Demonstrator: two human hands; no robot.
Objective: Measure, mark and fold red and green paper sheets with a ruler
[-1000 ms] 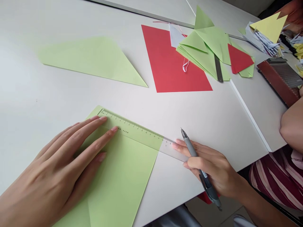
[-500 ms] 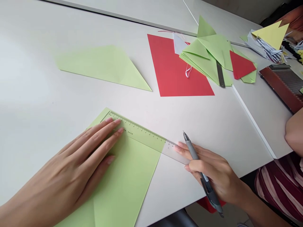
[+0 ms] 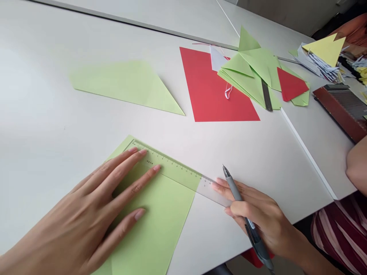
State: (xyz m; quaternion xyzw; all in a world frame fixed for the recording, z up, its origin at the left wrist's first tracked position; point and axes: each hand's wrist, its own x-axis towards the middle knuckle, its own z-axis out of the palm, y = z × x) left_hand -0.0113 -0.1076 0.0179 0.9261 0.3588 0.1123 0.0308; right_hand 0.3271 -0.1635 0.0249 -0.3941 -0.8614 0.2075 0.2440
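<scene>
A clear plastic ruler [image 3: 180,178] lies along the top edge of a light green sheet of paper [image 3: 151,233], its right end reaching past the sheet over the white table. My left hand [image 3: 109,202] lies flat with its fingers spread, three fingertips on the left part of the ruler and the thumb over the green paper. In my right hand [image 3: 260,214] is a grey pen [image 3: 235,191], its tip pointing up and away from the paper. Fingertips of the same hand touch the ruler's right end.
A folded green paper [image 3: 123,84] and a red sheet [image 3: 212,95] lie farther back. Beside them are stacked green pieces [image 3: 258,65], a dark metal strip [image 3: 266,95] and a small red piece [image 3: 291,84]. A brown-edged board [image 3: 338,107] and another person's arm [image 3: 357,164] are at right.
My left fingers have spread wider, the index finger shifting right along the ruler and the thumb moving away from it. The whole scene sits slightly lower in view. My right hand still holds the pen.
</scene>
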